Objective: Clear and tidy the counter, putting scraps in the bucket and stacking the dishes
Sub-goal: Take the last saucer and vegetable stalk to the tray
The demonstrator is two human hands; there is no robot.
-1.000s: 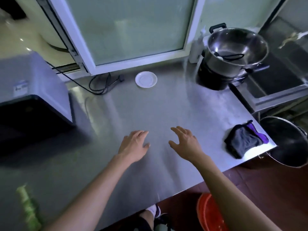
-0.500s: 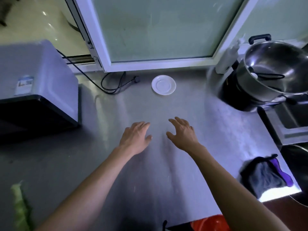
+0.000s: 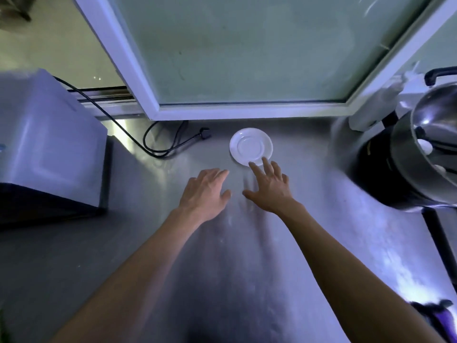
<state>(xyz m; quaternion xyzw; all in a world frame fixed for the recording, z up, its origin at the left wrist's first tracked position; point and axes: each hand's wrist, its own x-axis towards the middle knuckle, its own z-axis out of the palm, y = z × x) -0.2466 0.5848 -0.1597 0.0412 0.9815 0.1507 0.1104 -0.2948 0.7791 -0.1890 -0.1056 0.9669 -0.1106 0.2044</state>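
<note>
While both hands stretch across the steel worktop [image 3: 173, 243], the right hand [image 3: 269, 191] leads, its fingers spread and nearly straight, fingertips [image 3: 252, 165] at the near rim of the saucer [image 3: 251, 146]; whether they touch it yet cannot be told. That grip holds nothing. The left hand [image 3: 205, 191] hovers just beside it, on the thumb side, fingers loose and straight, also empty.

The step in hand appears to be collecting the last dish for stacking. The saucer lies flat, right way up, just beyond the right grip and close under the window frame [image 3: 247, 112]. A flat, thin-rimmed plate on smooth steel gives little to pinch, so the next move likely calls for sliding it nearer or hooking fingers over the far rim with the thumb under the near edge.

Off to the far left of both grips stands a grey box-like appliance [image 3: 49, 144], its black cable [image 3: 158, 142] coiled beyond the left grip, well short of the saucer. Far right of the right grip sits a steel bowl [image 3: 435, 125] on a dark pot [image 3: 378, 174]. A dark cloth [image 3: 437, 315] lies behind the right forearm at the worktop's near corner. Nothing stands between the fingers and the saucer. No bucket is in view.
</note>
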